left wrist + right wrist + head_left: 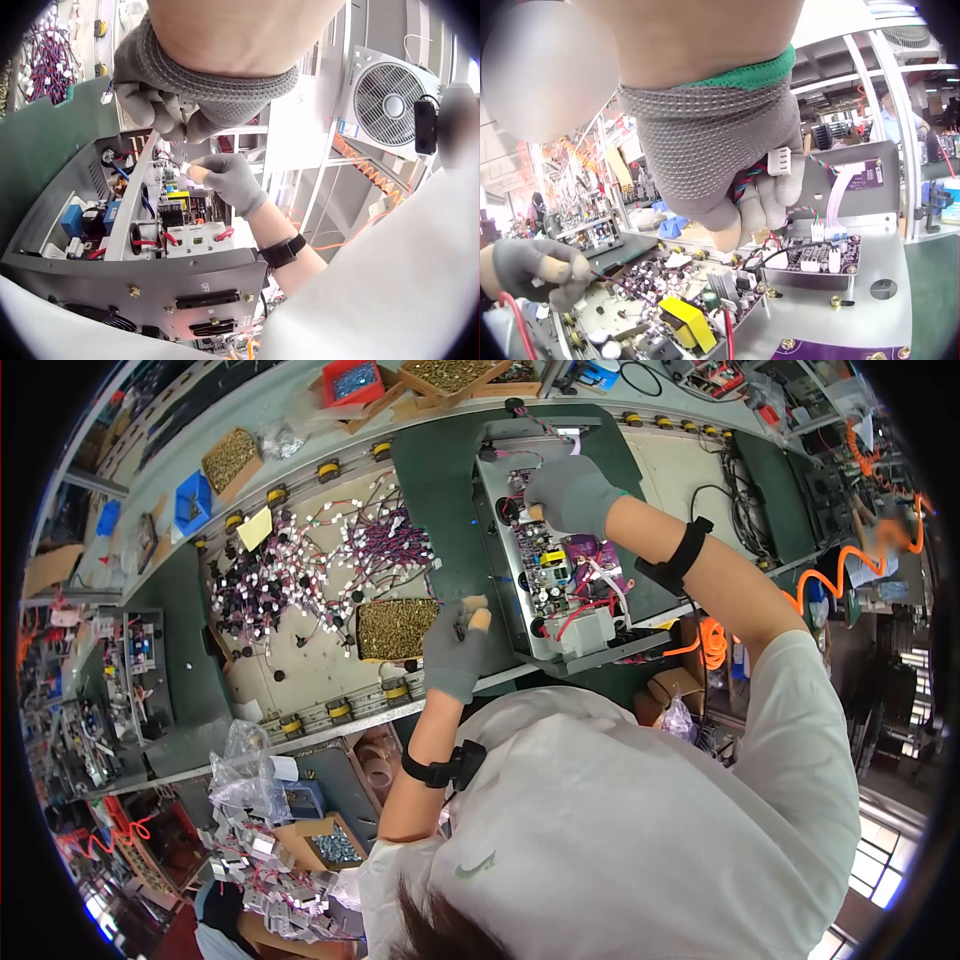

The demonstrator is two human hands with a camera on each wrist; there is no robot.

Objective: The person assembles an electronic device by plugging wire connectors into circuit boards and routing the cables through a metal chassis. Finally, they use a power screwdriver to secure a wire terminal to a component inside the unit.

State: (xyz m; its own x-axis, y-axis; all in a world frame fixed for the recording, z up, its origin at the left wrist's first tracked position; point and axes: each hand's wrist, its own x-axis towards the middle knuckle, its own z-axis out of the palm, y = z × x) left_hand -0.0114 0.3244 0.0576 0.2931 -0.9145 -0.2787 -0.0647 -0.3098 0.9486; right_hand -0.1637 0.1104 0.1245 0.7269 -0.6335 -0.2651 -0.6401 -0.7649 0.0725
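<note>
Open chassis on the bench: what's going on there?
A person in gray gloves is handling wiring. The right hand grips a twisted cable with a white connector, over the open chassis. The left hand, beside the brass-coloured fasteners, appears to pinch a thin wire. The circuit board below the right hand already has cables plugged in.

Gloved hands (455,652): two. Wrist straps (683,556): two. Gold-filled boxes (243,482): three.
</note>
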